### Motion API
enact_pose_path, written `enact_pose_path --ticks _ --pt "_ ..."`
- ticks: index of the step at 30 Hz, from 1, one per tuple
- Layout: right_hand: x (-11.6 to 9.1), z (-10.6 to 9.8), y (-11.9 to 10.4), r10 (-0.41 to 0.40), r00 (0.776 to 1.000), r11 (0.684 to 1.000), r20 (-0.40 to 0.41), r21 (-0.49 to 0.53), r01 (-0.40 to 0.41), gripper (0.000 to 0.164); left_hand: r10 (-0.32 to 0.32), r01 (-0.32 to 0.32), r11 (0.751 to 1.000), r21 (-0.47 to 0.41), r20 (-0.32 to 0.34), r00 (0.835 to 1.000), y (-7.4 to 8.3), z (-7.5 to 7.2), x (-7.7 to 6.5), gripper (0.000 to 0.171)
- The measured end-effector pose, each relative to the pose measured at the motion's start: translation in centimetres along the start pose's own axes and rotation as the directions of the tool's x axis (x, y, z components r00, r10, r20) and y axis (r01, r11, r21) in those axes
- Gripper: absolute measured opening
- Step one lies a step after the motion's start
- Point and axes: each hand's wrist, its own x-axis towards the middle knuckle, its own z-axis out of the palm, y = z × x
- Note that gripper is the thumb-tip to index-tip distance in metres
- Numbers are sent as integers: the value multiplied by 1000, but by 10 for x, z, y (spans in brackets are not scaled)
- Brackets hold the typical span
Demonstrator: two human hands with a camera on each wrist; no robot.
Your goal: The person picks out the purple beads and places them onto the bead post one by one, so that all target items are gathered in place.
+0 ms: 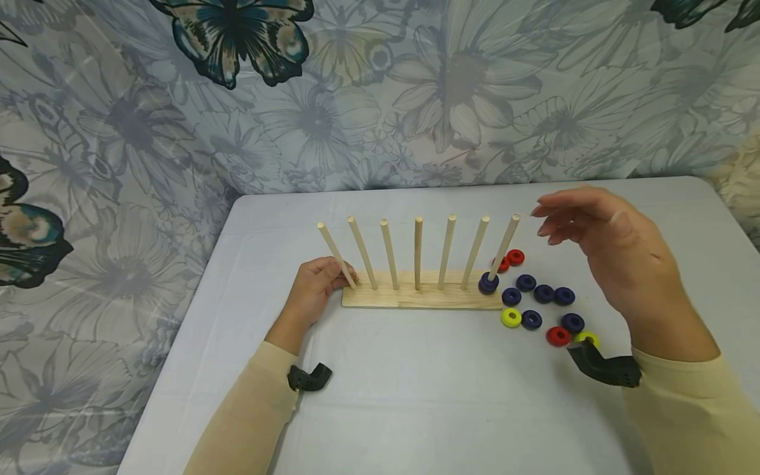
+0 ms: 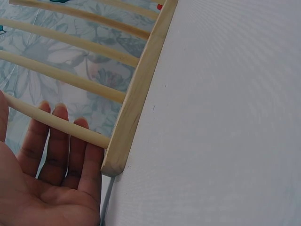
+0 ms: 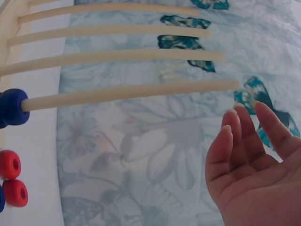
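Note:
A wooden peg stand (image 1: 415, 300) with a row of upright pegs lies on the table. Beside its left end is my left hand (image 1: 315, 293); in the left wrist view its loosely extended fingers (image 2: 59, 150) pass behind the end peg (image 2: 61, 123), close to the base. Blue rings (image 1: 489, 284) sit low on the rightmost peg (image 1: 505, 247). My right hand (image 1: 620, 254) is raised to the right of that peg's top, fingers slightly bent and holding nothing. In the right wrist view, its fingertips are apart from the peg tip (image 3: 230, 85).
Loose rings lie right of the stand: several blue ones (image 1: 543, 294), red ones (image 1: 558, 336) and yellow ones (image 1: 510, 318). Two red rings (image 3: 16, 193) show in the right wrist view. A white-covered table (image 1: 380, 396) meets a floral, butterfly-patterned backdrop (image 1: 380, 119).

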Motion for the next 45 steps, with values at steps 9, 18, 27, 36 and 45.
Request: enact_pose_path --ticks 9,18,27,36,45 --pt "-11 -11 1 43 999 999 -12 26 -42 44 5 -5 1000 6 7 1000 -1 -1 0 53" --pt "-26 -26 4 93 995 994 -33 -56 -95 46 3 -3 1000 6 3 1000 -3 -2 0 52" --pt "-45 -50 9 183 976 968 -122 -151 -200 45 6 -6 1000 13 6 1000 -3 -3 0 55" --pt "-65 -64 12 268 942 928 -202 -206 -309 44 1 -2 1000 20 11 1000 -4 -3 1 57" --pt "-84 -81 18 360 901 875 -240 -249 -416 40 -3 3 1000 7 7 1000 -3 -2 1 51"
